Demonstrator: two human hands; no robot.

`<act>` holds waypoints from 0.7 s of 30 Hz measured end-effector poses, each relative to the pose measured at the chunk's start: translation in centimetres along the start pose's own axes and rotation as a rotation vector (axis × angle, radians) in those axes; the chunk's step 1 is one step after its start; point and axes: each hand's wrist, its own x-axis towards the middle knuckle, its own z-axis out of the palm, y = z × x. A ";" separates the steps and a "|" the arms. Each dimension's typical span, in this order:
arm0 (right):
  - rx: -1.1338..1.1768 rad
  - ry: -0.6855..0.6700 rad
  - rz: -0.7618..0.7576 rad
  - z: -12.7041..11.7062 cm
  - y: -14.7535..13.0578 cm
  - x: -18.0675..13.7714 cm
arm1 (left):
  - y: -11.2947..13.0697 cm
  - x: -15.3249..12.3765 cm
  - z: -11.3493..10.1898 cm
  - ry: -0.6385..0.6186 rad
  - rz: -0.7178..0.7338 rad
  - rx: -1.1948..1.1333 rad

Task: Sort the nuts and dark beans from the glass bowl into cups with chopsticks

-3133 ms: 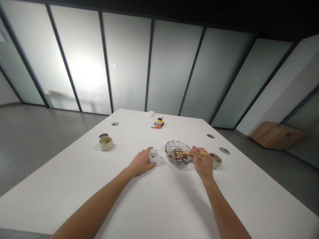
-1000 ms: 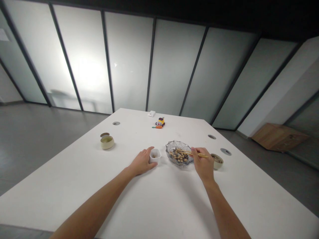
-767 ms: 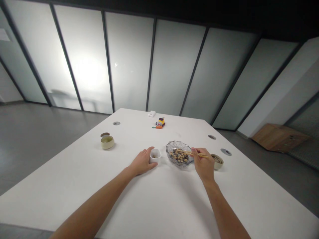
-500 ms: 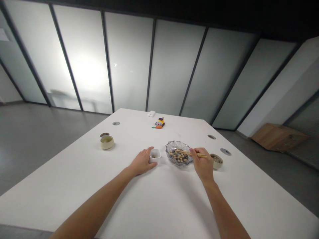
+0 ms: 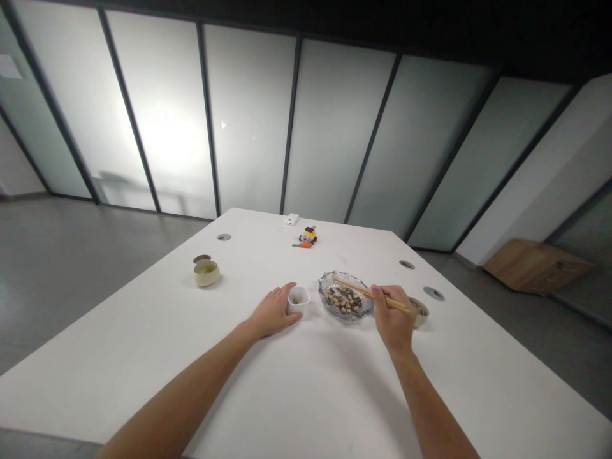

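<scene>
My left hand (image 5: 275,311) is closed around the left side of a small white square cup (image 5: 299,308), which stands on the table with a few small bits at its bottom. In my right hand (image 5: 394,319) is a pair of wooden chopsticks (image 5: 356,286). Their tips are over the far side of a clear, scalloped glass bowl (image 5: 329,280). Dark and pale pieces, resembling seeds and nuts (image 5: 345,301), lie in that bowl. Partly hidden behind my right hand is a pale green bowl (image 5: 421,315) with things in it that I cannot make out.
On the white table (image 5: 296,395), another pale green bowl (image 5: 206,275) stands at the left by a brown disc (image 5: 201,259). Farther back are a yellow toy car (image 5: 308,235), an orange toy carrot (image 5: 303,245) and a white box-like object (image 5: 291,219). A wooden box (image 5: 530,264) sits on the floor at right.
My right hand has shifted slightly right, and the chopstick tips have lifted from the pieces toward the bowl's far rim. My left hand stays on the cup.
</scene>
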 end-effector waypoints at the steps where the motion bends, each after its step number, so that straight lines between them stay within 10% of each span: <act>1: 0.012 0.021 -0.004 -0.1 -0.3 0.0 | 0.0 0.0 0.0 -0.002 0.000 0.000; 12: 0.414 -0.077 0.216 1.5 -2.9 -1.3 | 0.2 0.0 -0.1 -0.011 0.020 -0.004; 21: -0.023 0.017 -0.135 -0.3 0.2 0.0 | 0.0 0.0 0.1 -0.003 0.010 0.021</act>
